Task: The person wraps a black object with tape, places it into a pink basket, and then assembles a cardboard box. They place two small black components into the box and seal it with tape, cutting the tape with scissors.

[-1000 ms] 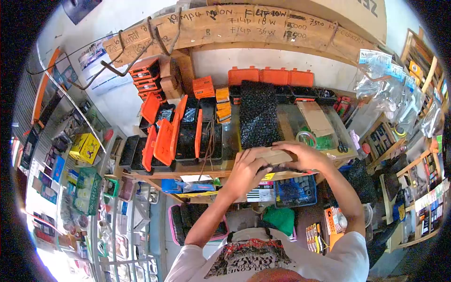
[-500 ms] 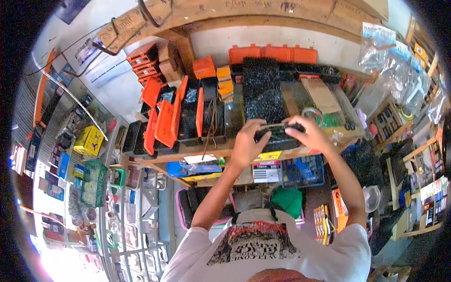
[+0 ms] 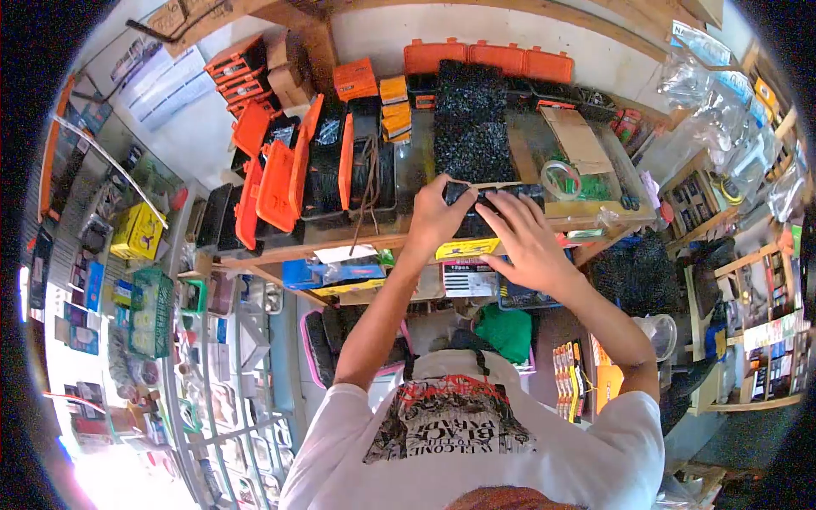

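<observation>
A long black textured sheet, which looks like bubble wrap [image 3: 473, 127], lies across the table toward the wall. At its near end is a shiny black packet [image 3: 533, 197] with a thin tan edge along its far side. My left hand [image 3: 440, 219] pinches the packet's left end, thumb on top. My right hand [image 3: 531, 242] lies over its front with fingers stretched out and spread, the thumb pointing left. What the packet contains is hidden.
Open orange-lidded cases [image 3: 285, 183] stand at left, beside small orange boxes [image 3: 394, 109]. A tape roll [image 3: 561, 181] and a cardboard piece [image 3: 575, 140] lie at right. Below the table edge [image 3: 293, 246] are a yellow box [image 3: 467, 248] and a green bag [image 3: 503, 333].
Both hands were gripping the packet's two ends, held up a little. Now my right hand has flattened out over its front, while my left keeps its grip. The view has shifted.
</observation>
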Motion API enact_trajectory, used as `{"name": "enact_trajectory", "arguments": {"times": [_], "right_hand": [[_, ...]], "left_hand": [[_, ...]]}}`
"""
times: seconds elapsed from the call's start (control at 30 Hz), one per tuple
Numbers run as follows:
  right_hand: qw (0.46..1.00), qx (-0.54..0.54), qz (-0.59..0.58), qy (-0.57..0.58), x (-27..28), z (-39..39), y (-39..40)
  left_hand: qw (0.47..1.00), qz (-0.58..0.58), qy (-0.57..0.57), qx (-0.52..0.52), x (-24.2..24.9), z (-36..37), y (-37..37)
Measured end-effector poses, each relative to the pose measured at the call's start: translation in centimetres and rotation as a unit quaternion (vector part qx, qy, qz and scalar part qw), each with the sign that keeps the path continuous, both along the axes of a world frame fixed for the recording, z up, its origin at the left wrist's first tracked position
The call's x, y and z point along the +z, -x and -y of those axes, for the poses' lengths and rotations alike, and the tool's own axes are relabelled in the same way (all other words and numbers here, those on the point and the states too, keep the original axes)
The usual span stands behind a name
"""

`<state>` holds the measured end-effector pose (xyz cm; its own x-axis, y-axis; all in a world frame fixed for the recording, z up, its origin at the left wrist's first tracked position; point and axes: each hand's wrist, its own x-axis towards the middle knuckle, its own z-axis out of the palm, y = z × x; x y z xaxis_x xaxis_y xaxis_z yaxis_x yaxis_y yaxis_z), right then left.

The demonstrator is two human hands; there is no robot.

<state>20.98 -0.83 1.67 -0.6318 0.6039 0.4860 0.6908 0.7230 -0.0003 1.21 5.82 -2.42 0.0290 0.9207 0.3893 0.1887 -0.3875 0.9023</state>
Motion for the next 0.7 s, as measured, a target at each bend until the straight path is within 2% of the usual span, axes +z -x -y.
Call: {"name": "enact_trajectory", "arguments": {"times": [0.13,0.17,0.27,0.37,0.47,0.5,0.6,0.63,0.7], "right_hand": [[0.999,0.004,0.033,-0.024,-1.1,-2.5,-0.7],[0.999,0.001,0.044,-0.026,-1.0,-3.0,-0.7],[0.999,0.003,0.053,-0.007,-0.1,-4.1,-0.8],[0.998,0.027,0.048,0.021,0.7,-6.0,-1.1],[0.991,0.044,0.053,0.114,2.8,-7.7,-1.1],[0.982,0.039,0.062,0.172,3.7,-7.9,-1.2],[0.939,0.111,0.04,0.324,3.7,-10.6,-2.0],[0.925,0.138,0.038,0.352,3.7,-11.4,-2.3],[0.907,0.141,0.047,0.394,3.4,-13.0,-2.5]], "left_hand": [[0.999,-0.029,0.033,0.024,-0.4,-1.5,-0.1],[0.999,0.015,0.035,0.008,-1.3,-2.4,-0.3],[0.999,0.007,0.039,0.01,-1.3,-3.5,-0.1],[0.995,-0.045,0.054,0.068,-0.9,-3.0,-0.1],[0.993,0.095,-0.024,0.066,-1.5,-2.4,-0.4],[0.995,0.077,0.02,0.052,-1.0,-1.7,-0.1],[0.997,0.072,0.014,0.012,-0.3,-0.6,0.6],[1.0,0.021,0.002,0.01,-1.4,-1.2,0.9],[0.999,0.017,-0.011,0.032,-1.6,-1.1,0.6]]}}
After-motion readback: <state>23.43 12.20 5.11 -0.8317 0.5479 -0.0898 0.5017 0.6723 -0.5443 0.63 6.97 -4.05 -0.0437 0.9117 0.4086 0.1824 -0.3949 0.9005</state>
